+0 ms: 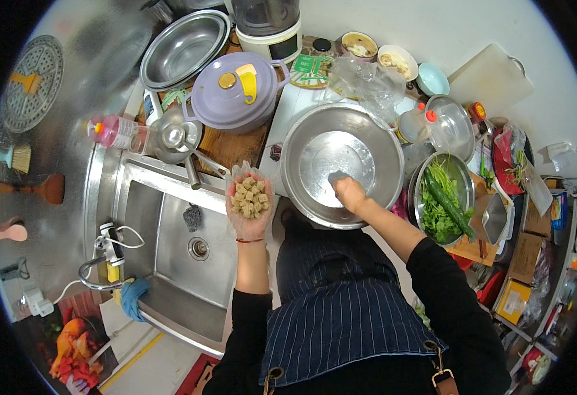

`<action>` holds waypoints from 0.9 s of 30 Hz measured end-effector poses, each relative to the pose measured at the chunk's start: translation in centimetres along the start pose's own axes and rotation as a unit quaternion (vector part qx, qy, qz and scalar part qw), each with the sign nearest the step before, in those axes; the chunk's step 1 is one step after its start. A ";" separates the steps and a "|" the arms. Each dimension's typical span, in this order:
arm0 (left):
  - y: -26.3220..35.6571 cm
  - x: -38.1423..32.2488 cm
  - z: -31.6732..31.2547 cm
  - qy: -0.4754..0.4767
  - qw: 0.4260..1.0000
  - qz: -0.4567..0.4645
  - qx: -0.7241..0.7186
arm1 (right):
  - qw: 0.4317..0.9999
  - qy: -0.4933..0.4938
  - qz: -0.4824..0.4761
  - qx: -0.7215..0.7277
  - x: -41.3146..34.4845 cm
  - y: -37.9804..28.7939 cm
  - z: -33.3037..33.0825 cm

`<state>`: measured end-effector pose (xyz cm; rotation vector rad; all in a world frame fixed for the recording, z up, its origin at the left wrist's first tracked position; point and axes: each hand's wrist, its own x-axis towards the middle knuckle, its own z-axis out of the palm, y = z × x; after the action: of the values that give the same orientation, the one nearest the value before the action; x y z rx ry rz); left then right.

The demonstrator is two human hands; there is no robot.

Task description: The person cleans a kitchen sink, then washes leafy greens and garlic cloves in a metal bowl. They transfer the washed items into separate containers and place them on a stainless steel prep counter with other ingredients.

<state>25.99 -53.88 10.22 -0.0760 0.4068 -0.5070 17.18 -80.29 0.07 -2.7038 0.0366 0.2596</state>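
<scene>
My left hand (249,227) is palm up beside the sink's edge. A heap of small beige, porous-looking cubes (250,198) rests on it, with clear plastic film (239,171) around the fingers. My right hand (350,195) reaches into a large stainless steel basin (296,148), its fingers curled low over the inner side near me. A grey patch shows at its fingertips; I cannot tell whether it is a shadow, a reflection or something held. Water or a shiny bare bottom glints in the basin.
A steel sink (180,291) lies left, with a faucet (96,276) and a dark scrubber (193,217). A lilac lidded pot (214,94) and a steel ladle (174,136) stand behind it. Right of the basin, a steel bowl (417,197) holds a cucumber (444,200) and leafy greens (434,227).
</scene>
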 end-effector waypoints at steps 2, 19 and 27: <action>0.0 -0.4 -0.3 -0.016 1.000 -0.008 0.009 | 1.000 0.004 -0.001 0.015 0.8 -0.6 0.2; -7.5 2.1 -1.1 0.036 0.991 -0.118 0.047 | 0.947 0.146 -0.113 0.264 -1.0 -12.2 -16.4; -8.4 2.7 0.2 0.015 0.989 -0.140 0.053 | 0.910 0.268 0.082 0.306 -4.0 -5.4 -17.9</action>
<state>24.40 -62.54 10.88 -0.0223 0.4007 -0.8078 16.73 -82.80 19.03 -2.0611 0.4315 -0.3973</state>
